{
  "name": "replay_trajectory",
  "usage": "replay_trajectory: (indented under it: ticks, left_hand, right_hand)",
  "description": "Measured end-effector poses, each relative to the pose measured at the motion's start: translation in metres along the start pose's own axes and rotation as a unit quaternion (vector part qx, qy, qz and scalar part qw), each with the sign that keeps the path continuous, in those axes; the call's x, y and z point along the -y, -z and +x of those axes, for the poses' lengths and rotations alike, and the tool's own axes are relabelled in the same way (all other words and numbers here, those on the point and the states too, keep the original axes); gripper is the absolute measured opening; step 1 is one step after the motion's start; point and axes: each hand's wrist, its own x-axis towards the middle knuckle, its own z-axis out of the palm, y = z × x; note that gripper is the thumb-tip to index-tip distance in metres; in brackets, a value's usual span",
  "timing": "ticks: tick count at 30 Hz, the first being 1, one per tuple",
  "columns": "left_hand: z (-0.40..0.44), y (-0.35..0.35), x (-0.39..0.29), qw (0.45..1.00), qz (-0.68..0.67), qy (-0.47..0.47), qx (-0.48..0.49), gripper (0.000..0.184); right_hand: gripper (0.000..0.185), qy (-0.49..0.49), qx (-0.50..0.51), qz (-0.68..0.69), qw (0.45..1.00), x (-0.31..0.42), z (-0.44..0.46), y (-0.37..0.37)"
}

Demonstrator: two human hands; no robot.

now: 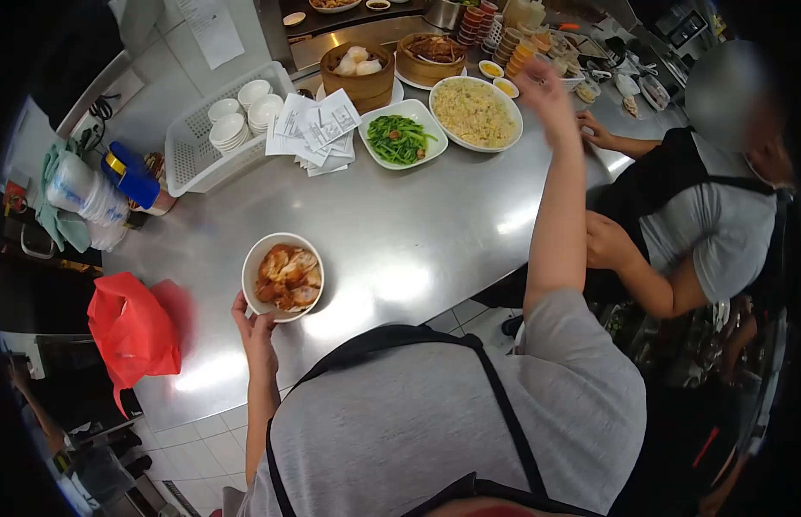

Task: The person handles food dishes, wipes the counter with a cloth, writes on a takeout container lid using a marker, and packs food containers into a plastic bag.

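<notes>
My left hand (257,334) grips the lower left side of a round white takeaway bowl (247,286), its fingers and thumb against the wall. Glazed, browned meat pieces (288,277) lie inside the bowl, which stands on the steel counter (400,233). My right hand (547,96) is stretched out over the far side, slightly blurred, with its fingers apart and nothing visible in them. Close to it are small cups of yellow sauce (505,87) and a white bowl of fried rice (476,114). Stacked lidded sauce cups (523,53) stand just beyond.
A plate of greens (400,140), paper slips (318,127), and bamboo steamers (359,86) line the back. At left are a white basket (187,164) with small bowls and a red plastic bag (133,332). A co-worker (685,207) stands at right.
</notes>
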Motion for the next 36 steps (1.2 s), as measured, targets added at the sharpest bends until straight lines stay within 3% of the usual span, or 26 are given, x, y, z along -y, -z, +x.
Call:
replay_trajectory:
  ticks: [2,5,6,8,9,12,20,25,27,28,29,31,34,35,36]
  left_hand:
    - [0.0,-0.002,-0.003,1.0,0.005,-0.001,-0.017,0.063]
    - [0.001,0.005,0.002,0.998,-0.014,0.005,-0.059,0.064]
    - [0.001,0.011,0.006,0.996,-0.037,0.013,-0.083,0.064]
    - [0.002,0.028,0.021,0.992,-0.05,0.017,-0.112,0.06]
    - [0.004,0.037,0.027,0.99,-0.044,0.02,-0.134,0.059]
    - [0.012,0.046,0.026,0.98,-0.022,0.025,-0.196,0.056]
    - [0.039,0.041,0.023,0.966,0.052,0.008,-0.253,0.059]
    - [0.034,0.035,0.01,0.961,0.055,-0.013,-0.272,0.057]
    - [0.029,0.044,0.008,0.945,0.037,-0.009,-0.323,0.054]
    - [0.022,0.051,0.008,0.94,0.029,-0.009,-0.34,0.055]
    - [0.018,0.057,0.01,0.933,0.035,-0.008,-0.357,0.056]
    - [0.014,0.069,0.013,0.927,0.033,-0.013,-0.374,0.056]
    - [0.007,0.091,0.016,0.918,0.067,-0.032,-0.39,0.052]
    - [0.002,0.103,0.021,0.914,0.11,-0.06,-0.385,0.049]
    - [-0.001,0.117,0.028,0.908,0.153,-0.086,-0.38,0.045]
  right_hand:
    - [0.047,0.053,-0.228,-0.082,0.969,-0.044,0.073,0.042]
    - [0.054,-0.077,-0.318,-0.2,0.923,-0.139,0.152,0.1]
    - [0.054,-0.074,-0.314,-0.199,0.925,-0.154,0.162,0.107]
    - [0.056,-0.143,-0.244,-0.393,0.875,-0.181,0.176,0.118]
    - [0.056,-0.141,-0.242,-0.392,0.876,-0.203,0.188,0.124]
    - [0.044,-0.033,-0.201,-0.518,0.831,-0.267,0.216,0.152]
    - [0.047,-0.159,-0.113,-0.588,0.785,-0.309,0.265,0.192]
    - [0.052,-0.126,-0.1,-0.569,0.807,-0.346,0.287,0.206]
    - [0.057,-0.039,-0.205,-0.487,0.848,-0.324,0.274,0.204]
    - [0.065,0.024,-0.298,-0.448,0.842,-0.283,0.244,0.177]
    - [0.058,0.056,-0.297,-0.309,0.902,-0.236,0.207,0.145]
    - [0.048,0.143,-0.35,-0.052,0.924,-0.166,0.137,0.073]
    - [0.027,0.003,-0.118,0.162,0.98,-0.066,0.03,-0.044]
    - [0.032,0.053,0.001,0.064,0.997,-0.041,-0.014,-0.084]
    - [0.04,0.002,0.147,0.045,0.988,-0.051,-0.046,-0.11]
